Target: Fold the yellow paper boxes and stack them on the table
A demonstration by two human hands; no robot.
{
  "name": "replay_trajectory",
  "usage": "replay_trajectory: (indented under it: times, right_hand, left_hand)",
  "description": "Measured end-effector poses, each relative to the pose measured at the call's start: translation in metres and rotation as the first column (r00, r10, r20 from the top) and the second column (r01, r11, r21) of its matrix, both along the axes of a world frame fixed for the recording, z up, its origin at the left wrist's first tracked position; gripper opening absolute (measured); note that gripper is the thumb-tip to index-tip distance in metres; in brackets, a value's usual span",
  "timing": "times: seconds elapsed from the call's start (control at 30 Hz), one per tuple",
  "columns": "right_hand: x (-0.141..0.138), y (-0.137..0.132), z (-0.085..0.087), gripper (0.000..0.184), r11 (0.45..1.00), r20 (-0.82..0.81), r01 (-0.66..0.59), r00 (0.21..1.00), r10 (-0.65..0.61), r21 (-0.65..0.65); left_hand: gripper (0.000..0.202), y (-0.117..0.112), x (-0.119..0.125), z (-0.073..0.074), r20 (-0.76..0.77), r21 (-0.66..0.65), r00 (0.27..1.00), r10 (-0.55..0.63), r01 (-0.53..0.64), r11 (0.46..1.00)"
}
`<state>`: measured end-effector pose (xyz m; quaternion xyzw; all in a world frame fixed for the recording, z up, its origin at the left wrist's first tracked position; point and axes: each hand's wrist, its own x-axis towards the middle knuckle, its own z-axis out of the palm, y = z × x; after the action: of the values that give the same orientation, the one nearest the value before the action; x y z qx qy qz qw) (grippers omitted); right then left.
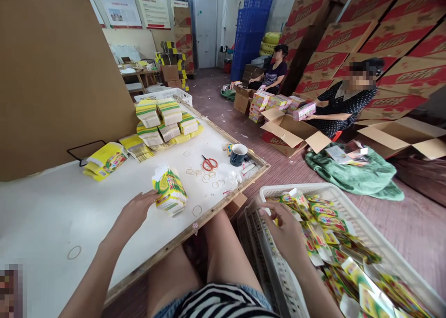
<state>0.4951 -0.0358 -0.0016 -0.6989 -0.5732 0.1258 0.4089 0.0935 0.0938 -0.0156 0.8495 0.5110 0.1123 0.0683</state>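
My left hand [137, 210] rests on the white table [52, 216] and steadies an upright stack of yellow-green packets [169, 190] from its left side, fingers curled against it. My right hand [284, 227] reaches into the white plastic basket [365, 225] at my right and its fingers are closed around one of the loose yellow-green packets [324, 225] lying there. Rubber bands [205, 174] lie scattered on the table beyond the stack.
Bundled packet stacks [163, 120] and a yellow bundle [104, 160] sit farther back on the table, with red scissors [209, 163] and a dark cup [239, 154] near the right edge. Two people sit on the floor among open cartons [289, 132]. A green cloth [355, 171] lies nearby.
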Motion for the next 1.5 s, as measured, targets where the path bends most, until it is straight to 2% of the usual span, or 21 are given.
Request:
replay_trajectory:
  times: [0.13, 0.3, 0.4, 0.5, 0.67, 0.77, 0.9, 0.97, 1.03, 1.07, 1.13, 1.2, 1.23, 1.3, 1.4, 1.5]
  right_hand:
    - [-0.034, 0.008, 0.000, 0.022, 0.990, -0.141, -0.142, 0.980, 0.137, -0.024]
    - [-0.055, 0.013, 0.007, 0.016, 0.966, -0.224, -0.254, 0.945, 0.238, -0.047]
    - [-0.063, 0.012, 0.005, 0.017, 0.955, -0.262, -0.292, 0.927, 0.268, -0.056]
    - [-0.069, 0.009, 0.000, 0.017, 0.943, -0.296, -0.324, 0.910, 0.290, -0.073]
    - [-0.077, 0.005, -0.004, 0.016, 0.930, -0.318, -0.352, 0.898, 0.303, -0.107]
    - [-0.081, 0.005, -0.003, 0.016, 0.925, -0.331, -0.367, 0.889, 0.316, -0.104]
    - [-0.087, 0.005, -0.003, 0.017, 0.912, -0.379, -0.405, 0.856, 0.352, -0.066]
    - [-0.092, 0.004, -0.003, 0.018, 0.909, -0.435, -0.412, 0.831, 0.347, -0.063]
    - [-0.096, 0.004, -0.003, 0.026, 0.902, -0.558, -0.427, 0.764, 0.325, -0.060]
    - [-0.098, 0.005, -0.002, 0.033, 0.897, -0.641, -0.438, 0.705, 0.305, -0.054]
    - [-0.101, 0.006, -0.001, 0.045, 0.890, -0.790, -0.453, 0.560, 0.249, -0.040]
    - [-0.101, 0.009, -0.002, 0.047, 0.891, -0.866, -0.453, 0.460, 0.195, -0.040]
    - [-0.100, 0.010, -0.002, 0.045, 0.897, -0.880, -0.439, 0.444, 0.170, -0.048]
    - [-0.097, 0.012, -0.004, 0.040, 0.918, -0.883, -0.391, 0.451, 0.127, -0.068]
    - [-0.092, 0.010, -0.006, 0.040, 0.944, -0.870, -0.316, 0.488, 0.074, -0.097]
    - [-0.091, 0.006, -0.004, 0.037, 0.949, -0.853, -0.298, 0.518, 0.072, -0.101]
  left_hand:
    - [0.038, -0.003, 0.004, 0.000, -0.002, 0.010, 1.000, -0.027, 0.027, 1.000]
    - [0.039, -0.001, -0.001, -0.007, 0.034, 0.045, 0.997, -0.065, 0.064, 0.997]
    - [0.047, 0.001, -0.004, -0.011, 0.063, 0.076, 0.996, -0.062, 0.057, 0.995]
    - [0.045, -0.001, -0.002, -0.015, 0.091, 0.104, 0.994, -0.063, 0.053, 0.993]
    - [0.051, -0.009, 0.009, -0.023, 0.120, 0.138, 0.992, -0.046, 0.029, 0.990]
    - [0.046, -0.013, 0.015, -0.026, 0.149, 0.191, 0.988, -0.027, -0.002, 0.982]
    - [0.031, -0.018, 0.019, -0.025, 0.209, 0.298, 0.976, -0.063, -0.002, 0.955]
    - [0.024, -0.025, 0.023, -0.020, 0.260, 0.390, 0.962, -0.086, -0.023, 0.921]
    - [0.023, -0.039, 0.033, -0.014, 0.310, 0.490, 0.941, -0.135, -0.036, 0.871]
    - [0.025, -0.049, 0.040, -0.010, 0.321, 0.534, 0.930, -0.180, -0.021, 0.845]
    - [0.032, -0.070, 0.059, -0.004, 0.303, 0.585, 0.900, -0.314, 0.084, 0.807]
    - [0.038, -0.089, 0.078, -0.001, 0.228, 0.594, 0.828, -0.512, 0.299, 0.747]
    - [0.040, -0.097, 0.086, -0.002, 0.200, 0.574, 0.798, -0.569, 0.375, 0.728]
    - [0.041, -0.106, 0.099, -0.006, 0.188, 0.523, 0.764, -0.617, 0.454, 0.721]
    - [0.042, -0.110, 0.108, -0.016, 0.232, 0.476, 0.749, -0.620, 0.468, 0.744]
    - [0.052, -0.113, 0.114, -0.021, 0.292, 0.393, 0.731, -0.617, 0.496, 0.774]
